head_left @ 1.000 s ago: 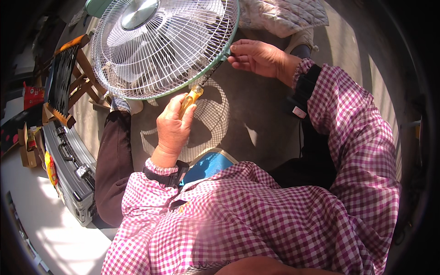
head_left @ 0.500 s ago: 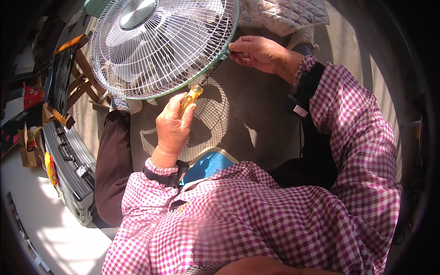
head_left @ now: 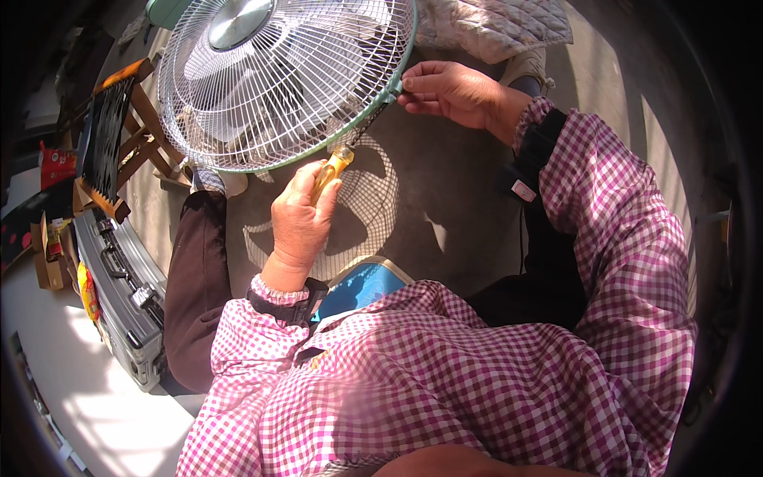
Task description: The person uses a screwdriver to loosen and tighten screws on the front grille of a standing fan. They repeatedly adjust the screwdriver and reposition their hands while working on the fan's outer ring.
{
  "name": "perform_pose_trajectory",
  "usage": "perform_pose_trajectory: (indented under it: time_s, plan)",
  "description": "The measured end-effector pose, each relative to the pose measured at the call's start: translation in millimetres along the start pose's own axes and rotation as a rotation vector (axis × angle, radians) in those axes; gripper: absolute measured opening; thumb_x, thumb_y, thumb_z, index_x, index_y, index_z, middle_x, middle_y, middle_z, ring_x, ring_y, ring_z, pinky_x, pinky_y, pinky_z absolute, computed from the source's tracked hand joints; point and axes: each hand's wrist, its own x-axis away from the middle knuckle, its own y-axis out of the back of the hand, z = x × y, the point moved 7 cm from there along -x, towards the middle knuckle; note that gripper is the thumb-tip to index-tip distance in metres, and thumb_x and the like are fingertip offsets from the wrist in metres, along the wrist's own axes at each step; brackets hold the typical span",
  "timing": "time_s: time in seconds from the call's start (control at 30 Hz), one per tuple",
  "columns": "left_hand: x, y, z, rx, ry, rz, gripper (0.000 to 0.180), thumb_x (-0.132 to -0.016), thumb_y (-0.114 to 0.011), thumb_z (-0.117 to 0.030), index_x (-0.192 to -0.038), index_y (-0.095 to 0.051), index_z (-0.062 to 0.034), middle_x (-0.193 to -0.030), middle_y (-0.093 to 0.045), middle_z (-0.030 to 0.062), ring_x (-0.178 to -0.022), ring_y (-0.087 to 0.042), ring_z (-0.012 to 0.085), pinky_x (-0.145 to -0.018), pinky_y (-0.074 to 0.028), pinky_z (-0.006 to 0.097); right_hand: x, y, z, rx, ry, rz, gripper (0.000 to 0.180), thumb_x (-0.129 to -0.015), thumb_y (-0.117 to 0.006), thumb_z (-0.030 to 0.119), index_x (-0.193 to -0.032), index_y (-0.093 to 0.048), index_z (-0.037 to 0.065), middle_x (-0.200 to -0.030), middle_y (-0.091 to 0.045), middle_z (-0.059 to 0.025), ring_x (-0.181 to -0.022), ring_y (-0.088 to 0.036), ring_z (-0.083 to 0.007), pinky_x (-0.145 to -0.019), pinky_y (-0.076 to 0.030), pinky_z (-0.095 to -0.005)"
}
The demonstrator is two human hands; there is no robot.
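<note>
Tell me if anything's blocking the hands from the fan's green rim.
Nothing visible does. The right hand already pinches the green rim of the fan grille, and the left hand holds a yellow-handled tool against its lower edge.

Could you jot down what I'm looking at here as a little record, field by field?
Setting: outdoors, sunlit concrete ground
Main thing: fan with white wire grille and green rim
Left hand: grips a yellow-handled tool at the fan's lower rim
Right hand: fingertips pinch the rim's right side
Clothing: pink checked sleeves
Nearby: grey toolcase at left, wooden stool
</note>
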Motion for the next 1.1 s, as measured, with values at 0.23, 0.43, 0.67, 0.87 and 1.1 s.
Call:
perform_pose_trajectory:
  time_s: [0.23,0.43,0.67,0.87,1.1]
  plan:
    - [0,-4,-1,0.071,0.045,0.016,0.027,-0.087,-0.069,-0.014,-0.110,-0.061,-0.0040,-0.098,-0.069,0.0145,-0.085,-0.069,0.0295,-0.074,-0.054,0.034,-1,2,-4,-0.056,0.006,0.005,0.016,-0.092,-0.065,0.012,-0.102,-0.060,0.000,-0.100,-0.066,-0.0076,-0.093,-0.065,-0.0156,-0.089,-0.054,-0.0293]
    - [-1,-1,-9,-0.077,-0.037,-0.007,0.025,-0.088,-0.068,-0.013,-0.110,-0.062,-0.0041,-0.096,-0.069,0.0132,-0.083,-0.069,0.0262,-0.072,-0.052,0.032,-2,3,-5,-0.060,0.007,-0.027,0.018,-0.090,-0.066,0.010,-0.102,-0.060,-0.002,-0.100,-0.065,-0.0096,-0.093,-0.065,-0.0178,-0.088,-0.055,-0.0306]
    - [-3,0,-12,-0.099,-0.058,-0.002,0.025,-0.088,-0.068,-0.014,-0.111,-0.061,-0.0053,-0.096,-0.069,0.0128,-0.083,-0.069,0.0271,-0.071,-0.052,0.033,1,2,2,0.047,-0.050,-0.042,0.016,-0.093,-0.064,0.013,-0.103,-0.061,0.001,-0.096,-0.066,-0.0061,-0.091,-0.066,-0.0153,-0.086,-0.055,-0.0290]
    - [-3,1,-10,-0.086,-0.053,-0.001,0.027,-0.087,-0.069,-0.017,-0.111,-0.061,-0.0069,-0.097,-0.068,0.0146,-0.083,-0.068,0.0325,-0.070,-0.054,0.035,-7,5,5,0.013,-0.114,0.035,0.020,-0.089,-0.069,0.015,-0.100,-0.062,0.000,-0.097,-0.066,-0.0085,-0.088,-0.066,-0.0172,-0.080,-0.056,-0.0291]
    - [-3,0,-8,-0.062,-0.051,-0.003,0.027,-0.087,-0.069,-0.017,-0.111,-0.061,-0.0066,-0.096,-0.068,0.0146,-0.083,-0.068,0.0315,-0.071,-0.054,0.035,-10,6,-3,-0.052,-0.071,0.021,0.022,-0.086,-0.074,0.017,-0.098,-0.062,0.003,-0.097,-0.066,-0.0052,-0.088,-0.065,-0.0148,-0.079,-0.055,-0.0267]
